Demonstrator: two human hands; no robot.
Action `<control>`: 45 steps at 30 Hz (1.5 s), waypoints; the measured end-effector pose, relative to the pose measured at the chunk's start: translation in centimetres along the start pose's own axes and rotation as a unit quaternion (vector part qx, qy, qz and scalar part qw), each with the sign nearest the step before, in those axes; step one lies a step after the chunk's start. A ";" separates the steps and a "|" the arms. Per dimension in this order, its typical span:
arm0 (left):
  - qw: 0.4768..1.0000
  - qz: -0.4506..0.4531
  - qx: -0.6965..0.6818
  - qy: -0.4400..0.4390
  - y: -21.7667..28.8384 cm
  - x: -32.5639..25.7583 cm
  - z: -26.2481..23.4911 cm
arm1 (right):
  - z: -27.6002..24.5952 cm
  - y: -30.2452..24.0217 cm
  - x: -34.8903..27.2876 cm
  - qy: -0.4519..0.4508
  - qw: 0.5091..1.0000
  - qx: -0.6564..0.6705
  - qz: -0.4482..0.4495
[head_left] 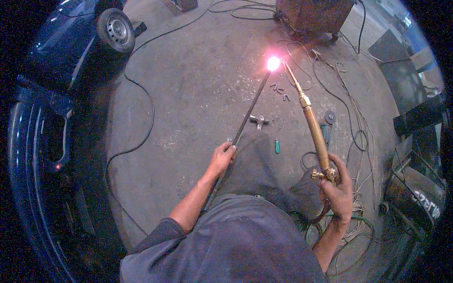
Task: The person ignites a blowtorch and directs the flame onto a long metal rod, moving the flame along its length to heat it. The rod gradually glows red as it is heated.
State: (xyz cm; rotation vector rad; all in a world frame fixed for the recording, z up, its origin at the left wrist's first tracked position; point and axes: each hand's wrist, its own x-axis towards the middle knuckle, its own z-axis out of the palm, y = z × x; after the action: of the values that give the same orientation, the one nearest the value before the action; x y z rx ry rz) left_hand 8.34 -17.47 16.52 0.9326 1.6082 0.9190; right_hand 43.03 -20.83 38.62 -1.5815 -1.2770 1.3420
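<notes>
My left hand (pixel 222 160) is closed round a long dark metal rod (pixel 253 104), which slants up and away over the floor. Its far end disappears in a bright white-pink glow (pixel 273 63). In my right hand (pixel 338 188) is a brass gas torch (pixel 313 123), gripped near its valve knobs. The torch's thin bent tip points at the same glow, so the rod's end is hidden by glare. Below the rod's far part lie several small bent metal pieces (pixel 280 89). A hammer (pixel 259 121) rests beside the rod, with a green lighter (pixel 277 146) nearer my legs.
An angle grinder (pixel 327 127) lies right of the torch. Hoses and cables (pixel 358 137) tangle along the right side. At the back stands a rusty metal cabinet (pixel 314 16). Dark blue vehicle body parts (pixel 28 137) and a wheel (pixel 116 30) line the left; a dark cylinder (pixel 413 200) lies right.
</notes>
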 end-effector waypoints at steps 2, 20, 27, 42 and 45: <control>1.000 -0.002 0.003 -0.002 0.0 -0.1 -0.1 | 0.0 0.2 0.1 0.004 1.000 -0.014 -0.011; 1.000 -0.005 0.002 0.003 1.4 -0.1 0.2 | -0.4 1.0 0.4 -0.003 0.999 0.019 -0.030; 1.000 -0.014 0.018 -0.017 0.9 0.7 0.0 | -0.3 -0.4 0.2 -0.016 0.999 0.027 -0.008; 1.000 -0.006 0.013 -0.017 0.9 0.1 -0.2 | -0.2 0.8 0.2 0.002 1.000 0.001 -0.020; 1.000 -0.003 0.009 -0.015 1.1 -0.2 -0.1 | -0.1 0.4 0.2 -0.005 1.000 0.007 -0.012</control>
State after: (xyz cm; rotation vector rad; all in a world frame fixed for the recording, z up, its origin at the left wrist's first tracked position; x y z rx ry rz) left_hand 8.43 -17.20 17.55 0.9507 1.5948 0.8831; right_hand 43.27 -20.79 38.20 -1.5461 -1.2862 1.3436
